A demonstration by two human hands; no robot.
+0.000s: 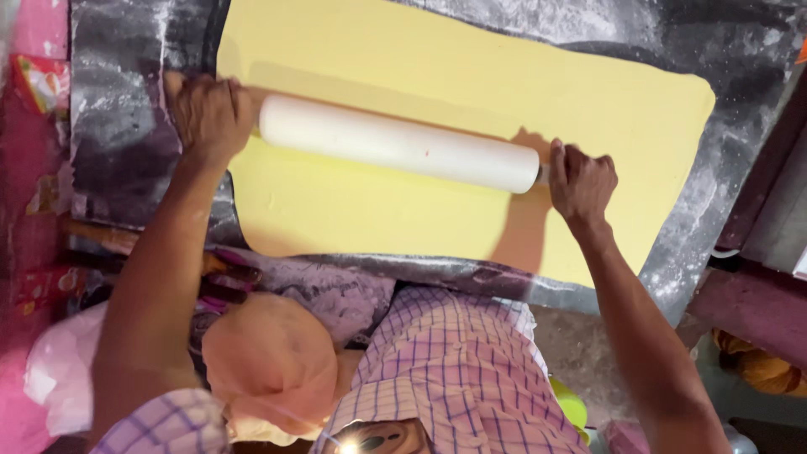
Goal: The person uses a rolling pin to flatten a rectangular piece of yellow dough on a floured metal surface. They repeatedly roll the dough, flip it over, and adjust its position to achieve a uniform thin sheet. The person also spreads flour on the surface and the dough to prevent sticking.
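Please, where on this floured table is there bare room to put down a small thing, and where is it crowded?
Bare patches of the dark floured slab: the strip left of the yellow dough sheet, beyond the left hand, and the top right corner above the sheet. The middle is crowded: the white rolling pin lies across the dough, the right hand at its end.

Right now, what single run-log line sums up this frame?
left hand: grips roller end | right hand: grips other end | rolling pin: white, lying across dough | dough sheet: yellow, flat | slab: dark, floured
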